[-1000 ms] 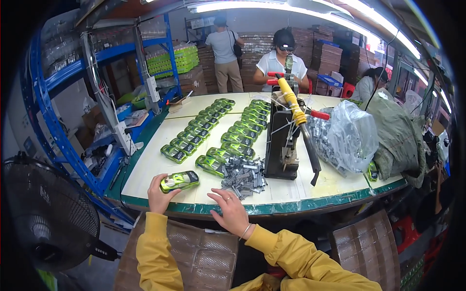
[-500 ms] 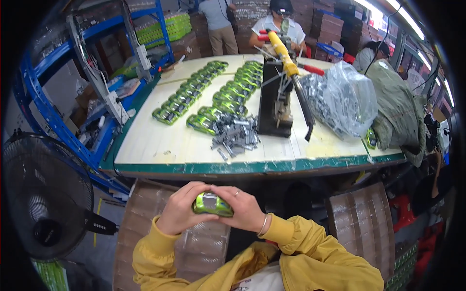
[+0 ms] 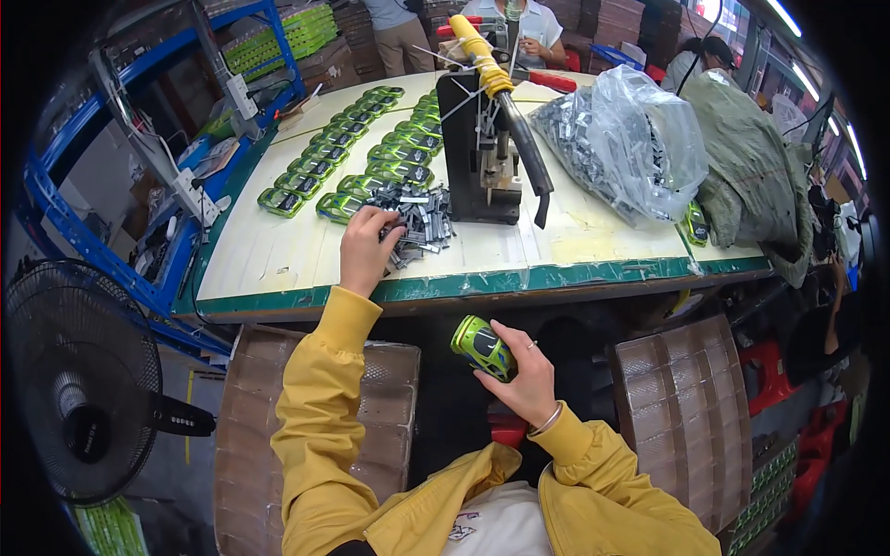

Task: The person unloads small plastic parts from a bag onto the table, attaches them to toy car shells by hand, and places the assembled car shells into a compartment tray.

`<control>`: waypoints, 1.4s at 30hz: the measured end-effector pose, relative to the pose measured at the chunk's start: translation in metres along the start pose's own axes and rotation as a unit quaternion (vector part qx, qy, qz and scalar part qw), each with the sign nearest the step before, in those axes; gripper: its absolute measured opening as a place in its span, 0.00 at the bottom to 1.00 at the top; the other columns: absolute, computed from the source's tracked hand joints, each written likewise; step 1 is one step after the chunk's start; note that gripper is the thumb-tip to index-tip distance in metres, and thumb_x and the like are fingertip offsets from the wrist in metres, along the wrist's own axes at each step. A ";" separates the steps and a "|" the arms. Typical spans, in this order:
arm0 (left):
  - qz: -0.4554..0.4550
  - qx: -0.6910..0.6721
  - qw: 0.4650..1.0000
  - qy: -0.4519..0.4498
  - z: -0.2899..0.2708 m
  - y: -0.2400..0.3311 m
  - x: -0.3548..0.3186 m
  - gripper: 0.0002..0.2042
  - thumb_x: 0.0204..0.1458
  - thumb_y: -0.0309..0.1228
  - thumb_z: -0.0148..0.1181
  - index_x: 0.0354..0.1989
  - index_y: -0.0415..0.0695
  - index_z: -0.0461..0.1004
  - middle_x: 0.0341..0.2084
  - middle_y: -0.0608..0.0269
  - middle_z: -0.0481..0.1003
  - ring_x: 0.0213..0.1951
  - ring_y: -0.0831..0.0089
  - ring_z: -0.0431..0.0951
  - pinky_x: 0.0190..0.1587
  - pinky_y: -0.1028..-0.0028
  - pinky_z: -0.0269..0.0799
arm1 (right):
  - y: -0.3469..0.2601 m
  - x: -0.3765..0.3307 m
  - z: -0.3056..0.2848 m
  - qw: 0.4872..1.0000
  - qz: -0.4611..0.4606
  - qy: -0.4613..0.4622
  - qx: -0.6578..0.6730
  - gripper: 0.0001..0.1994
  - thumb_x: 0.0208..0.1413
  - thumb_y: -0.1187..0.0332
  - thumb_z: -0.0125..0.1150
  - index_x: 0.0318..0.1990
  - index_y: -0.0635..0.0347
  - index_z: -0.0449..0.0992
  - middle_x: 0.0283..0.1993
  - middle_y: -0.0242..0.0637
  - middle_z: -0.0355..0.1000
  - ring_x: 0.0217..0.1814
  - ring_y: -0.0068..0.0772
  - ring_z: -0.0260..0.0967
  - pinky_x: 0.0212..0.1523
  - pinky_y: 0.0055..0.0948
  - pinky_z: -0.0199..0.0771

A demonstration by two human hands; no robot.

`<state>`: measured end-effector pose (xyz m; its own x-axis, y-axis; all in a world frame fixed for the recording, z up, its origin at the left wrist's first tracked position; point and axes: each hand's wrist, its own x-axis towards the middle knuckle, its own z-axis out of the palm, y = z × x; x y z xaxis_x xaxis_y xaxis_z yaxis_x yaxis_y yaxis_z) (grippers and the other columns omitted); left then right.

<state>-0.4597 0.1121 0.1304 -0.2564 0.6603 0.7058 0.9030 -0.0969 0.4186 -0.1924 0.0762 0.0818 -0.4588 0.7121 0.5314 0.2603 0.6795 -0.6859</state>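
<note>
In my right hand (image 3: 527, 372) is a green toy car body (image 3: 482, 347) with dark windows, held off the table in front of me, thumb and fingers around its sides. My left hand (image 3: 369, 246) reaches to the near edge of a pile of small grey strip-like parts (image 3: 425, 211) on the table. Its fingers are bent together at the pile; what they pinch, if anything, is too small to make out. Beyond the pile, more green toy cars (image 3: 311, 165) lie in two slanting rows.
A black hand press (image 3: 475, 153) with a yellow-wrapped lever stands right of the pile. Farther right sit a clear plastic bag (image 3: 640, 148) of grey parts and a green sack (image 3: 753, 181). Brown compartment trays (image 3: 681, 408) flank me; a fan (image 3: 88, 380) is at left. A person (image 3: 536, 37) sits across the table.
Both hands were together on the toy car. The left has let go and moved forward to the grey parts; the right keeps the car, now farther right and tilted.
</note>
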 end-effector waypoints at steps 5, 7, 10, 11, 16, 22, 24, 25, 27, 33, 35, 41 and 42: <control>-0.029 0.028 0.998 -0.039 0.005 0.000 0.014 0.03 0.37 0.25 0.59 0.23 0.41 0.74 0.22 0.61 0.69 0.29 0.65 0.70 0.32 0.72 0.65 | 0.008 0.009 -0.008 0.999 -0.018 0.021 -0.025 0.29 0.29 0.69 0.67 0.46 0.56 0.67 0.41 0.36 0.68 0.39 0.36 0.67 0.38 0.27 0.69; -0.046 0.009 0.998 -0.034 0.001 0.004 0.017 0.04 0.37 0.25 0.59 0.24 0.42 0.75 0.20 0.61 0.70 0.25 0.65 0.70 0.29 0.73 0.66 | 0.007 0.015 -0.009 0.999 -0.024 0.019 -0.037 0.29 0.29 0.70 0.67 0.46 0.56 0.67 0.41 0.36 0.68 0.37 0.36 0.67 0.37 0.27 0.69; -0.011 0.016 0.999 -0.029 -0.003 -0.003 0.015 0.06 0.41 0.26 0.56 0.29 0.42 0.75 0.18 0.60 0.69 0.23 0.64 0.69 0.27 0.71 0.64 | 0.008 0.021 -0.006 0.999 -0.025 0.010 -0.035 0.29 0.29 0.70 0.67 0.46 0.55 0.67 0.41 0.35 0.68 0.36 0.35 0.67 0.36 0.27 0.69; 0.010 0.041 0.999 -0.029 -0.006 -0.004 0.013 0.07 0.43 0.26 0.55 0.31 0.42 0.74 0.18 0.59 0.68 0.23 0.63 0.69 0.27 0.71 0.64 | 0.007 0.021 -0.004 0.999 -0.025 0.005 -0.034 0.29 0.29 0.69 0.67 0.46 0.55 0.67 0.41 0.35 0.68 0.36 0.35 0.67 0.35 0.27 0.69; -0.017 0.007 0.995 -0.100 -0.011 0.009 -0.013 0.13 0.48 0.25 0.47 0.44 0.39 0.66 0.27 0.53 0.65 0.31 0.57 0.68 0.33 0.67 0.63 | 0.013 0.018 -0.002 0.999 -0.013 -0.008 -0.038 0.29 0.29 0.69 0.67 0.46 0.55 0.67 0.41 0.34 0.68 0.36 0.35 0.67 0.35 0.27 0.69; -0.129 -0.208 0.956 -0.161 -0.024 0.026 -0.040 0.12 0.51 0.24 0.45 0.43 0.36 0.67 0.26 0.60 0.66 0.29 0.72 0.67 0.34 0.77 0.64 | 0.007 0.023 -0.009 0.998 -0.012 -0.008 -0.063 0.30 0.26 0.73 0.68 0.45 0.57 0.67 0.41 0.36 0.68 0.37 0.37 0.67 0.37 0.27 0.68; -0.236 -0.371 0.888 -0.133 -0.022 0.032 -0.049 0.10 0.50 0.24 0.48 0.39 0.35 0.70 0.26 0.65 0.70 0.28 0.83 0.68 0.33 0.83 0.65 | 0.006 0.025 -0.009 0.997 -0.022 -0.001 -0.074 0.29 0.26 0.74 0.67 0.44 0.56 0.68 0.41 0.35 0.68 0.36 0.36 0.67 0.36 0.26 0.68; -0.242 -0.371 0.886 -0.137 -0.021 0.035 -0.053 0.10 0.50 0.24 0.48 0.39 0.35 0.70 0.26 0.65 0.70 0.28 0.83 0.68 0.33 0.83 0.65 | 0.008 0.025 -0.007 0.997 -0.016 -0.005 -0.074 0.29 0.26 0.74 0.67 0.44 0.56 0.68 0.41 0.35 0.68 0.36 0.36 0.67 0.36 0.26 0.68; -0.327 -0.434 0.828 -0.136 -0.026 0.047 -0.060 0.09 0.50 0.23 0.49 0.39 0.34 0.70 0.25 0.63 0.72 0.28 0.81 0.70 0.34 0.82 0.67 | 0.011 0.023 -0.005 0.995 -0.048 0.006 -0.090 0.29 0.26 0.72 0.66 0.45 0.53 0.68 0.42 0.29 0.68 0.35 0.31 0.66 0.33 0.24 0.69; -0.310 -0.432 0.824 -0.194 -0.035 0.062 -0.075 0.08 0.49 0.24 0.50 0.37 0.34 0.70 0.25 0.63 0.72 0.28 0.81 0.70 0.33 0.84 0.65 | 0.003 0.020 -0.009 0.995 -0.049 -0.010 -0.082 0.28 0.26 0.74 0.67 0.44 0.56 0.69 0.41 0.35 0.69 0.37 0.34 0.67 0.37 0.25 0.69; -0.228 -0.346 0.877 -0.243 -0.040 0.062 -0.075 0.07 0.49 0.24 0.50 0.36 0.35 0.70 0.25 0.65 0.71 0.28 0.82 0.69 0.32 0.84 0.64 | 0.001 0.020 -0.010 0.995 -0.050 -0.013 -0.082 0.29 0.25 0.74 0.68 0.44 0.55 0.69 0.41 0.35 0.69 0.37 0.34 0.67 0.37 0.25 0.69; -0.301 -0.387 0.798 -0.351 -0.057 0.064 -0.065 0.05 0.47 0.22 0.53 0.31 0.35 0.71 0.25 0.67 0.70 0.27 0.84 0.68 0.31 0.85 0.65 | 0.000 0.021 -0.021 0.995 -0.060 -0.032 -0.077 0.30 0.24 0.75 0.68 0.44 0.55 0.69 0.41 0.35 0.69 0.38 0.34 0.67 0.38 0.26 0.69; -0.284 -0.385 0.798 -0.366 -0.059 0.059 -0.067 0.04 0.46 0.22 0.53 0.30 0.35 0.70 0.26 0.66 0.70 0.27 0.83 0.68 0.31 0.84 0.65 | 0.000 0.021 -0.022 0.994 -0.065 -0.040 -0.074 0.30 0.24 0.75 0.68 0.44 0.55 0.69 0.41 0.35 0.69 0.38 0.34 0.67 0.38 0.26 0.69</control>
<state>-0.4094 0.0186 0.1416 -0.0250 0.9916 -0.1269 0.1607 0.1293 0.9785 -0.1831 0.0949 0.1042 -0.5618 0.6037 0.5656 0.3140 0.7882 -0.5293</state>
